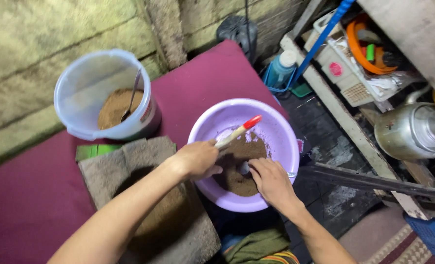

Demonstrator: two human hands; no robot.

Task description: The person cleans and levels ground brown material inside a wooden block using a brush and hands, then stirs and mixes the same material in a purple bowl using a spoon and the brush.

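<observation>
Near the centre of the frame, your left hand [196,159] closes its grip around a brush-like tool with a pale handle and red tip [238,131], which slants up to the right over the round lilac plastic basin [282,128]. Brown powder [239,166] lies heaped in that basin, right under both hands. Your right hand [271,181] reaches in from the lower right, fingers curled and pinching a small metal spoon [245,168] against the powder. Both forearms come up from the bottom edge, the left one crossing a grey stone block [129,161].

At upper left a translucent white plastic bucket [88,85] holds more brown powder with a metal spoon standing in it. Everything rests on a maroon surface [27,195]. At right, a battered metal kettle [415,129] and a white basket of clutter [344,71] sit on a rough shelf.
</observation>
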